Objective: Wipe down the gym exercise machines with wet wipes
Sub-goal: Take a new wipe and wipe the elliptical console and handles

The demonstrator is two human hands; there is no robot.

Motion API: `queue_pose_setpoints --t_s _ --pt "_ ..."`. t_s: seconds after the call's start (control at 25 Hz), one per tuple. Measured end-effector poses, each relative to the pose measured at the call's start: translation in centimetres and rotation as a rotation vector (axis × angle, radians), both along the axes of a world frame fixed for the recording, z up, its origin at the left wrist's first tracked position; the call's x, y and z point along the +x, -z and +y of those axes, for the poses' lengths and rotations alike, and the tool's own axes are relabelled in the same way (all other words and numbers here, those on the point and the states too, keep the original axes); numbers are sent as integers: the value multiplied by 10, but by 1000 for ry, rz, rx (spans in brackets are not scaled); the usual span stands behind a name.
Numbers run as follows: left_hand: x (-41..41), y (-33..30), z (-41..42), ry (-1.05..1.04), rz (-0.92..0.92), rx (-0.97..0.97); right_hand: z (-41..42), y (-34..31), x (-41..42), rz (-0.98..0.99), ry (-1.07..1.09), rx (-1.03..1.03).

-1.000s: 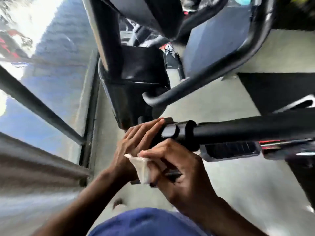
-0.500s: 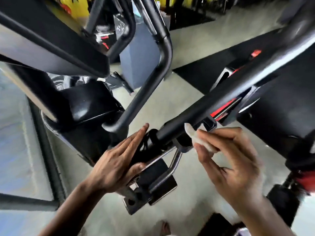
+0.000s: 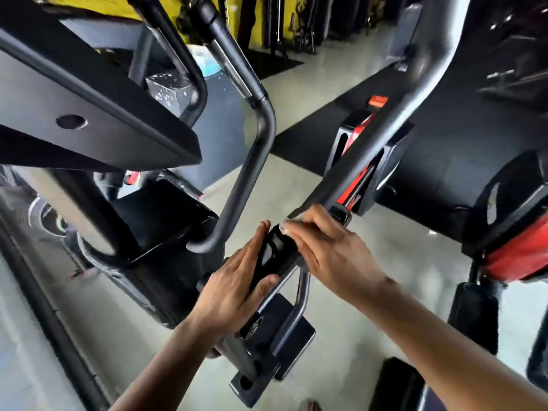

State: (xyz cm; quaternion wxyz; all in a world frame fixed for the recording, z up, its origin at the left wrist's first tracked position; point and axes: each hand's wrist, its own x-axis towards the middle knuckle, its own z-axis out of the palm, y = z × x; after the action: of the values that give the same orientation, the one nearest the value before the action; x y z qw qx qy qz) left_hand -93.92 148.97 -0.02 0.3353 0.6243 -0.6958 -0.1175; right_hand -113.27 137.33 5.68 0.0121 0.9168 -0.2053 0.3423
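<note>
On a pale gym floor (image 3: 370, 256) stands a black machine (image 3: 98, 114), its frame filling the upper left and its dark tubes crossing the view. A long bar (image 3: 370, 149) slants from upper right down to the middle, ending in a glossy black collar (image 3: 274, 253). Right of it sits a red pad (image 3: 522, 253) on a black bracket. Below the collar a footplate (image 3: 284, 336) hangs on bent steel rods.

The left hand (image 3: 234, 286) lies flat along the collar's left side, fingers straight and together, thumb pressed against its lower edge. The right hand (image 3: 329, 250) reaches over the bar's end, fingers curled down onto it. They press a wipe (image 3: 286, 228) against the collar; only a small white edge shows under the fingertips.
</note>
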Motion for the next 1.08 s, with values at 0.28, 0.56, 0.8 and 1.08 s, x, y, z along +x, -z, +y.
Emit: queue_pose_setpoints --t_s 0.28,0.56,0.8,1.08 --pt "-1 -2 -10 70 39 -39 -53 -60 -24 -222 275 -166" --pt "0 2 -10 88 56 -84 21 38 2 -261 96 104" --pt "5 -19 -22 202 -86 -70 -14 6 -12 -273 109 86" --pt "-12 -31 -48 186 -297 -168 -89 -96 -44 -317 359 -69"
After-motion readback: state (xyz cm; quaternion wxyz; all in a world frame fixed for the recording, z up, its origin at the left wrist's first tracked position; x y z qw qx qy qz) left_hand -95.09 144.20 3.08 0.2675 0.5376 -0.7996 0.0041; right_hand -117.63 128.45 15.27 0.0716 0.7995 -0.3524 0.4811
